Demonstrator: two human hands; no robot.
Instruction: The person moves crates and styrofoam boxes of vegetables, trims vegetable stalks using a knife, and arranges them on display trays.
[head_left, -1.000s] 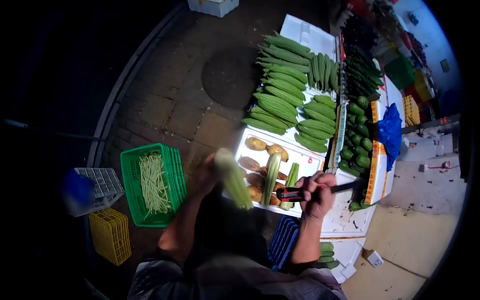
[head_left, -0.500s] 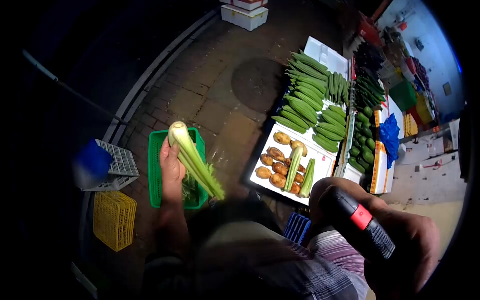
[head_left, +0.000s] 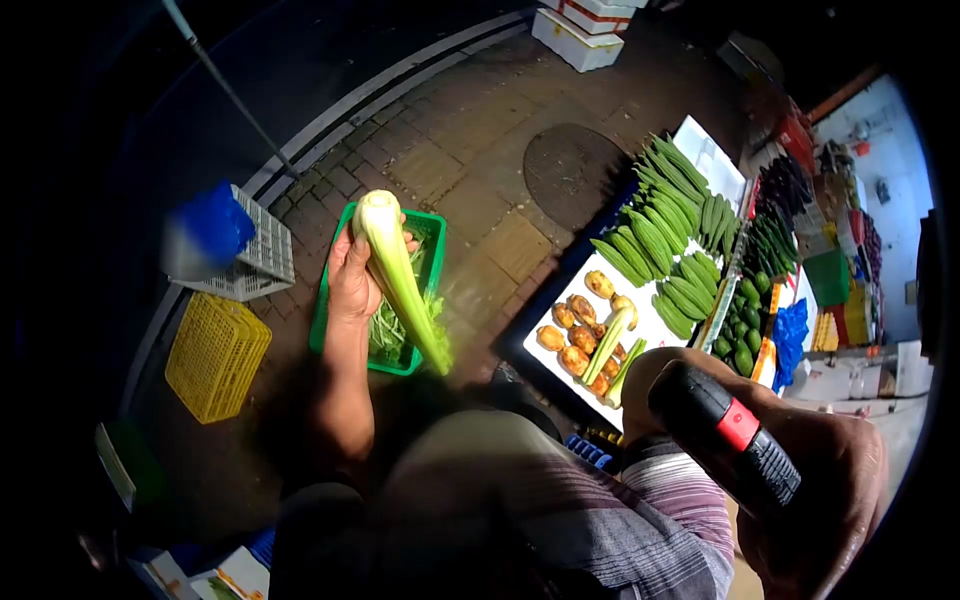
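My left hand [head_left: 355, 275] is wrapped round a pale green celery bunch [head_left: 400, 285], its cut base up and its leafy end down to the right, over a green basket [head_left: 432, 270] with greens inside. Close to the camera at the lower right, my right hand [head_left: 790, 450] grips a black and red handled tool [head_left: 735, 425]; the rest of the tool is hidden. Beyond it, two celery pieces [head_left: 608, 345] lie beside brown-yellow root vegetables [head_left: 577, 359] on a white foam tray [head_left: 545, 320].
Ridged green gourds [head_left: 652, 235] fill the tray's far part, with dark green vegetables [head_left: 743, 325] to its right. A yellow crate [head_left: 217, 357] and a grey crate [head_left: 268, 243] stand at left. White foam boxes [head_left: 578, 42] are stacked at the top.
My left hand has carried the celery leftwards from the tray to over the green basket. My right hand has come up close to the camera with the tool. The view has turned.
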